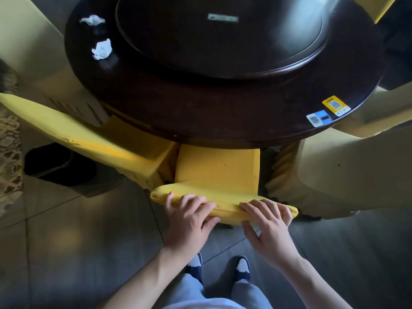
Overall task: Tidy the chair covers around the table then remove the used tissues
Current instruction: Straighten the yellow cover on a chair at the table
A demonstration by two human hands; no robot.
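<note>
A yellow-covered chair [217, 172] stands pushed under the near edge of the round dark table [200, 112]. My left hand [189, 216] grips the top of its backrest cover, fingers over the top and thumb on the near side. My right hand [266, 219] holds the same top edge farther right, fingers curled over it, thumb below. Two crumpled white tissues lie on the table's far left: one [92, 20] farther back, the other [102, 49] nearer.
A second yellow-covered chair [84, 134] stands at the left, a pale-covered chair [347, 166] at the right. A black bin [58, 163] sits on the tiled floor at the left. A dark turntable [218, 34] fills the table's middle. Stickers [327, 111] mark its right rim.
</note>
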